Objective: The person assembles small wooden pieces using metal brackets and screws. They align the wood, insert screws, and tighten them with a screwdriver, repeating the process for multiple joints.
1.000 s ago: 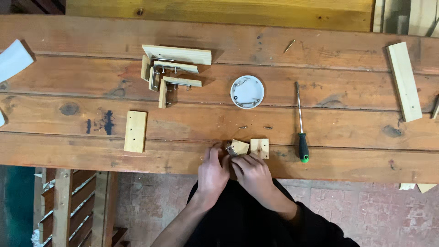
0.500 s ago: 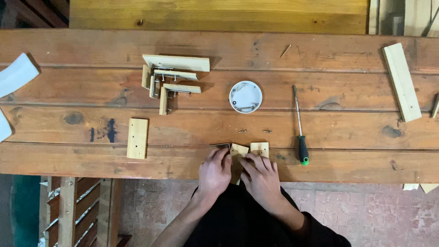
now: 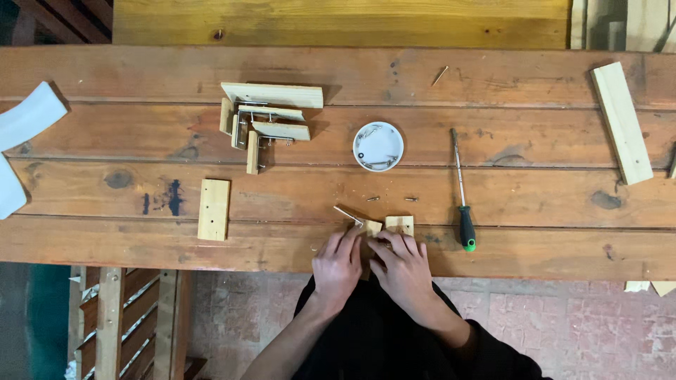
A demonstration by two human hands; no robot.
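My left hand (image 3: 338, 264) and my right hand (image 3: 403, 267) meet at the near edge of the wooden workbench (image 3: 338, 183). Both sets of fingers rest on two small light wooden blocks (image 3: 399, 224) joined side by side. A thin metal bracket (image 3: 348, 214) sticks out to the upper left of the blocks, by my left fingertips. Several small screws (image 3: 391, 199) lie on the bench just beyond the blocks. A screwdriver (image 3: 462, 204) with a black and green handle lies to the right of my right hand.
A small white dish (image 3: 378, 146) holds fasteners at the middle. An assembly of wooden strips and metal brackets (image 3: 264, 123) sits upper left. A flat wooden piece (image 3: 213, 209) lies left. A long plank (image 3: 621, 121) lies far right. White paper (image 3: 24, 123) sits at the left edge.
My hands have slid slightly back over the blocks toward the bench edge, and the metal bracket now shows at the upper left. The camera view has shifted a little.
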